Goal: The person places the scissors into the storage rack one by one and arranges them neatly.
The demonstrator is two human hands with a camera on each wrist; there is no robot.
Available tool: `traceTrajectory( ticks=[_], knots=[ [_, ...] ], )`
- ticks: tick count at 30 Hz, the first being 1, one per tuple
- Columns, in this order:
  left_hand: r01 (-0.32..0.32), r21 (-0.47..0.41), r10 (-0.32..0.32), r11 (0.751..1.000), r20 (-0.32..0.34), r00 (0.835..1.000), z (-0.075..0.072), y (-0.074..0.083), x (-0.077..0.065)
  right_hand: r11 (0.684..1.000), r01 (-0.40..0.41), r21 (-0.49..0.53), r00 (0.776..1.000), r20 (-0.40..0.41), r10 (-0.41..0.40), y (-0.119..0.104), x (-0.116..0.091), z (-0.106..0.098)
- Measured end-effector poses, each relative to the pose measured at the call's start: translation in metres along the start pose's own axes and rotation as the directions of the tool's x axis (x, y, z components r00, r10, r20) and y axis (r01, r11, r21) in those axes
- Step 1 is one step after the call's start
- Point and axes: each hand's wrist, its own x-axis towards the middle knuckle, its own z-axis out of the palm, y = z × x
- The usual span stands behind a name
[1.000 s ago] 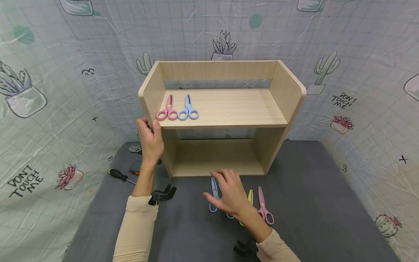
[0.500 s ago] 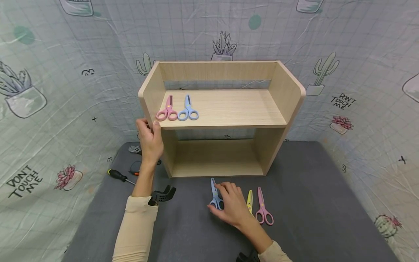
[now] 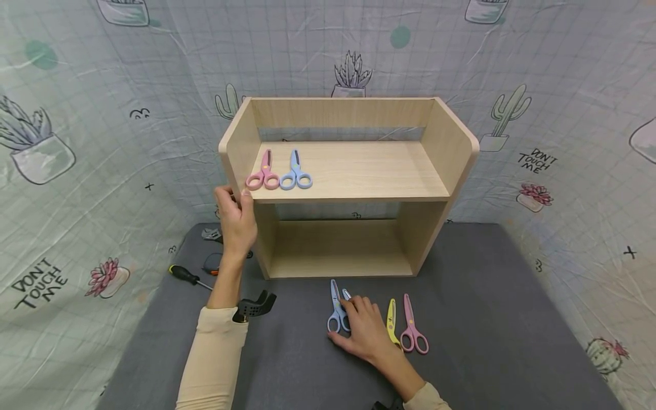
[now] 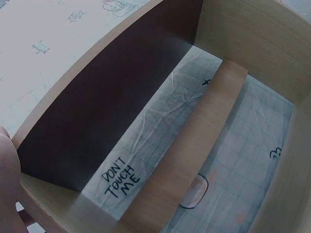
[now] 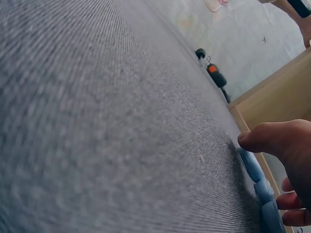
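Note:
In the head view my left hand grips the left side panel of a two-tier wooden shelf, fingers behind its front edge. My right hand is low over the table, thumb and fingers spread around blue scissors. One blue pair lies just left of the fingers; a second blue pair is mostly hidden under the hand, only its blade tip showing. In the right wrist view the thumb is right at the blue handles. Yellow scissors and pink scissors lie right of the hand.
On the upper board lie pink scissors and blue scissors, side by side at the left. Left of the shelf are a screwdriver and an adjustable wrench. A patterned sheet hangs around the grey table.
My right hand has come down and slightly back toward the blue scissors, uncovering the left pair. My left hand keeps its grip on the shelf.

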Motion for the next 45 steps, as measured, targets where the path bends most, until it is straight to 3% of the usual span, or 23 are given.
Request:
traceTrajectory(
  ticks=[7, 14, 33, 45],
  knots=[
    [0.003, 0.008, -0.003, 1.000, 0.001, 1.000, 0.000, 0.000, 0.000, 0.999, 0.010, -0.047, 1.000, 0.011, -0.010, 0.000, -0.001, 0.003],
    [0.006, 0.008, -0.006, 1.000, 0.011, 1.000, 0.000, 0.000, -0.001, 0.996, 0.038, -0.081, 0.998, -0.037, -0.041, 0.000, -0.002, 0.009],
    [0.002, 0.006, -0.002, 1.000, 0.009, 1.000, 0.000, -0.001, 0.000, 0.986, -0.024, -0.163, 1.000, -0.006, 0.023, -0.007, -0.001, 0.010],
    [0.006, 0.002, -0.006, 1.000, 0.015, 1.000, 0.000, 0.000, -0.001, 0.988, 0.010, -0.156, 0.995, -0.094, -0.025, -0.005, 0.000, 0.009]
  ],
)
